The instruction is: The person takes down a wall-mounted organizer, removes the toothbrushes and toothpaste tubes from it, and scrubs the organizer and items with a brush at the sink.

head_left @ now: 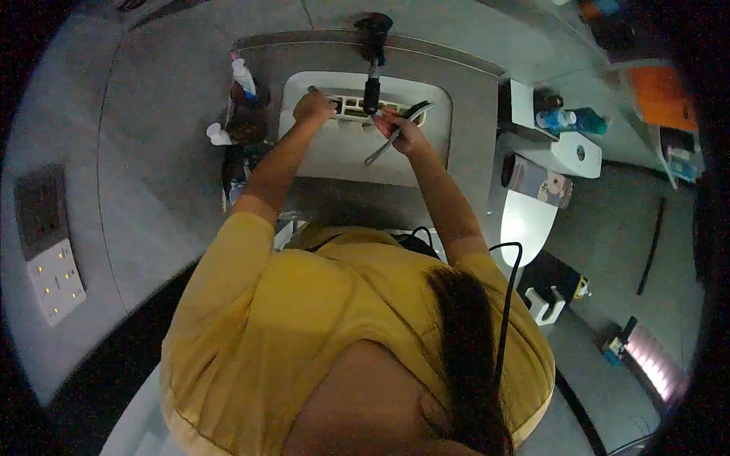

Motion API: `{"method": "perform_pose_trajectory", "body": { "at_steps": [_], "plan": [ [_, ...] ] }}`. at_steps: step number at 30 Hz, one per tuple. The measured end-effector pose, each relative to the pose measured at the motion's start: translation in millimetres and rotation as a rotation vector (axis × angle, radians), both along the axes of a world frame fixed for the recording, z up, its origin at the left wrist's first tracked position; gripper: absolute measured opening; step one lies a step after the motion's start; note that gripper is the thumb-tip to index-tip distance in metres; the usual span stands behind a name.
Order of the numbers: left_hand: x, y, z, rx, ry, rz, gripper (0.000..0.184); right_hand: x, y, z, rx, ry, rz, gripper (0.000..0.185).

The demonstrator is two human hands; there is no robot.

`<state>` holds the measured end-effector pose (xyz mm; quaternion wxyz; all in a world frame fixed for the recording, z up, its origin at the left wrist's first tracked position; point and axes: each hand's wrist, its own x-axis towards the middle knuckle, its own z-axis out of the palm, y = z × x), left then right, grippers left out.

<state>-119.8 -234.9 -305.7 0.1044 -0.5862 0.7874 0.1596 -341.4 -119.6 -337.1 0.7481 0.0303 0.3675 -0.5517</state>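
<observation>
A white slotted rack (354,118) with an open grid lies across the back of the white sink (357,156). My left hand (314,108) is closed on the rack's left end. Closed around a long, thin, silvery-grey strip-like thing (380,150), my right hand (403,131) is by the rack's right part; the strip slants from lower left to upper right, and its exact kind is unclear. Between my hands, a black faucet (372,95) reaches over the rack. Whether water runs is too dim to tell.
Bottles (243,77) and a white cup (218,134) stand left of the sink. To the right are a toilet (526,220) and a shelf with a blue-labelled bottle (557,119). A black cable (511,289) hangs over my right shoulder.
</observation>
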Motion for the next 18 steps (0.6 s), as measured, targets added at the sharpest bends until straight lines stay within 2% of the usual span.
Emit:
{"method": "perform_pose_trajectory", "body": {
  "at_steps": [2, 3, 5, 6, 8, 9, 11, 14, 15, 16, 18],
  "plan": [
    [13, -22, -105, -0.021, 0.325, 0.199, 0.057, 1, 6, 2, -0.041, -0.037, 0.001, 0.020],
    [6, -15, -83, -0.027, 0.263, 0.312, 0.052, 3, 8, 17, 0.033, 0.012, -0.007, 0.020],
    [-5, 1, -28, -0.042, 0.137, 0.542, 0.043, -1, 11, 7, 0.037, -0.005, -0.017, 0.020],
    [-2, 10, -7, -0.040, 0.129, 0.538, 0.043, -2, 13, -1, 0.043, -0.012, -0.018, 0.021],
    [17, 18, 26, -0.230, 0.242, 0.199, 0.035, -2, 13, -10, -0.059, -0.025, -0.031, 0.022],
    [43, 1, -27, -0.349, 0.401, 0.177, 0.033, -2, 11, -11, -0.062, 0.009, -0.012, 0.022],
    [52, 14, 17, -0.395, 0.331, 0.135, 0.031, 2, 7, 2, 0.022, 0.119, -0.015, 0.021],
    [42, 50, 120, -0.413, 0.239, 0.120, 0.027, 0, 8, 1, -0.032, 0.208, 0.034, 0.024],
    [38, 56, 137, -0.381, 0.212, 0.151, 0.023, 1, 10, 24, 0.063, 0.433, 0.128, 0.031],
    [40, 55, 130, -0.383, 0.207, 0.151, 0.023, 2, 10, 24, 0.061, 0.429, 0.128, 0.031],
    [45, 51, 107, 0.083, 0.896, 0.200, 0.021, 5, 13, 25, -0.030, 0.422, 0.181, 0.034]
  ]
}}
